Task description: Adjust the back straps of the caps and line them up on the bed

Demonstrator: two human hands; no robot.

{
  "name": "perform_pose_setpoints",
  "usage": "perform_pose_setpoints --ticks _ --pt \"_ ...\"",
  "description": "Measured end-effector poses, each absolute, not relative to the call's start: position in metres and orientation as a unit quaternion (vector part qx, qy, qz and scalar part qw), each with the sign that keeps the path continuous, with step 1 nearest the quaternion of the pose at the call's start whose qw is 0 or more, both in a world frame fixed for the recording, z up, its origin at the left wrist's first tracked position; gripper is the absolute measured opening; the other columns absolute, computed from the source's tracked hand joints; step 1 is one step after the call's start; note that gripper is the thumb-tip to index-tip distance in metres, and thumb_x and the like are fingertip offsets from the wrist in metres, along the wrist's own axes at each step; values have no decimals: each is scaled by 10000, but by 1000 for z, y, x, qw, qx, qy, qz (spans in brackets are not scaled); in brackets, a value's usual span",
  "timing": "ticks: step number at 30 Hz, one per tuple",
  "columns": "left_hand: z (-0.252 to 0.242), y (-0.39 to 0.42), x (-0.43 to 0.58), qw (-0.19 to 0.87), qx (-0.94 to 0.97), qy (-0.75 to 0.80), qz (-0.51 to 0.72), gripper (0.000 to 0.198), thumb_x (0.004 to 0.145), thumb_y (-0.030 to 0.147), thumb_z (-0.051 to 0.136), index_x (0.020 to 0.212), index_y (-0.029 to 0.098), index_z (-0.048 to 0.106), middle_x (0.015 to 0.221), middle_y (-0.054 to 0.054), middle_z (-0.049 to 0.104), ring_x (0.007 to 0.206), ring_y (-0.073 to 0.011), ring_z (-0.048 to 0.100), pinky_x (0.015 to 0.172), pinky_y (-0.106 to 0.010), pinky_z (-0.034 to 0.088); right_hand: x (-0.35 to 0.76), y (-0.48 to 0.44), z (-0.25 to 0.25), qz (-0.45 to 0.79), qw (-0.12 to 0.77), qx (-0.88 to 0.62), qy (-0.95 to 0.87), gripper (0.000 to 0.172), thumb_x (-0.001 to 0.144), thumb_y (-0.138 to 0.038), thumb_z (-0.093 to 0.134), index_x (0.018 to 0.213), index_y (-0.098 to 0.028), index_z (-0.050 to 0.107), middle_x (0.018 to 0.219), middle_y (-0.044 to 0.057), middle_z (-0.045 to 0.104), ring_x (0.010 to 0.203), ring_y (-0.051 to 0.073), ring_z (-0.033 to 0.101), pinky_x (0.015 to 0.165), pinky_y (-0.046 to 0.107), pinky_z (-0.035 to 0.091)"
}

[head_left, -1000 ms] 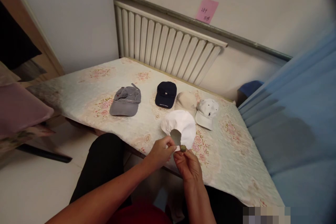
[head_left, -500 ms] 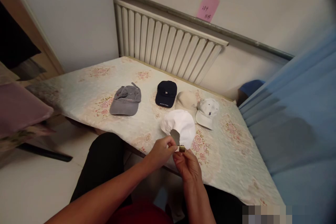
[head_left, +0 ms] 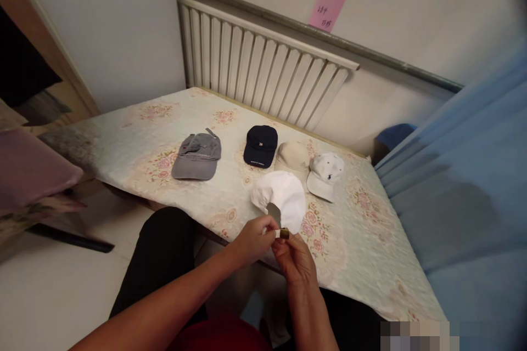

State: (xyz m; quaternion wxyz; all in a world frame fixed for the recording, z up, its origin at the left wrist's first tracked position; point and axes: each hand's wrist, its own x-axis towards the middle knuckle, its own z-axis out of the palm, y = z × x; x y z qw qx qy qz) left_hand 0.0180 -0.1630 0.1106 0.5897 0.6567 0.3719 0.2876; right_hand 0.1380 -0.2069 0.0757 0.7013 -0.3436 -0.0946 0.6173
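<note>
A white cap (head_left: 286,192) lies at the front edge of the table, its back opening turned toward me. Its white strap runs into a brass-coloured buckle (head_left: 284,233) between my hands. My left hand (head_left: 257,237) is closed, pinching the strap just left of the buckle. On the other side my right hand (head_left: 295,255) is closed too, thumb and fingers gripping the strap by the buckle's right end. Behind the white cap are a navy cap (head_left: 261,145), a beige cap (head_left: 292,156) and an off-white cap (head_left: 325,175) with a small dark logo.
Farther left on the floral-covered table (head_left: 135,142) rests a grey cap (head_left: 198,156) with its strap end sticking up. A radiator (head_left: 263,60) lines the wall behind. Blue curtain (head_left: 465,186) hangs at the right, and pink fabric (head_left: 37,170) stands at the left.
The buckle has turned slightly between my fingers and shifted a little left. Both hands keep their pinch, and the caps lie as before.
</note>
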Motion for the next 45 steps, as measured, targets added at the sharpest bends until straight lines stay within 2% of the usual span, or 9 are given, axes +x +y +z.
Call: perform_pose_setpoints --ticks 6,13,19,23,26,31,37,40,45 --pt "109 -163 17 617 632 357 304 83 712 225 494 722 163 549 634 40 506 557 -95 472 554 -226 374 138 -207 75 616 698 -351 -106 208 545 -67 732 565 -178 557 602 -52 582 546 80 505 535 211 435" --pt "105 -163 22 672 570 341 326 88 679 226 533 722 178 473 606 49 513 544 -99 497 550 -234 409 133 -208 76 624 684 -356 -130 169 566 -108 720 635 -203 598 546 -68 542 515 93 479 556 245 428" --pt "101 -164 19 650 608 319 327 78 704 176 471 775 176 501 716 27 528 640 -114 544 615 -253 447 134 -210 78 622 687 -352 -133 186 575 -113 710 712 -208 629 565 -61 571 533 103 517 564 248 433" --pt "100 -164 17 653 612 299 331 112 710 170 466 797 164 537 793 4 544 686 -123 568 660 -276 474 137 -210 79 616 691 -353 -139 172 581 -117 711 690 -211 617 551 -67 556 528 102 517 578 259 450" --pt "99 -163 18 686 575 303 326 85 720 214 503 785 162 522 726 6 571 649 -130 580 642 -283 480 135 -210 80 617 689 -351 -145 176 575 -127 722 682 -206 606 571 -61 569 539 107 526 598 276 461" --pt "97 -164 22 693 549 329 333 93 703 224 537 759 173 483 616 29 574 517 -105 533 532 -245 435 132 -210 78 625 685 -342 -152 203 565 -100 697 729 -203 636 597 -50 585 535 106 511 542 247 429" --pt "103 -166 21 666 578 325 342 116 689 155 490 802 170 509 682 8 612 622 -133 594 617 -271 469 138 -209 77 610 694 -350 -152 229 551 -91 664 722 -239 625 633 -62 603 534 109 514 575 268 433" --pt "101 -165 20 700 551 303 340 112 716 170 473 826 178 490 694 1 630 678 -155 628 682 -311 496 139 -209 78 616 691 -344 -156 233 551 -79 646 712 -246 624 637 -58 598 560 123 522 601 291 436" --pt "92 -164 24 723 525 295 338 94 719 198 505 806 183 473 610 14 621 556 -142 603 579 -286 483 133 -208 81 610 683 -366 -163 204 556 -95 643 696 -238 607 597 -53 546 556 131 504 578 294 417"
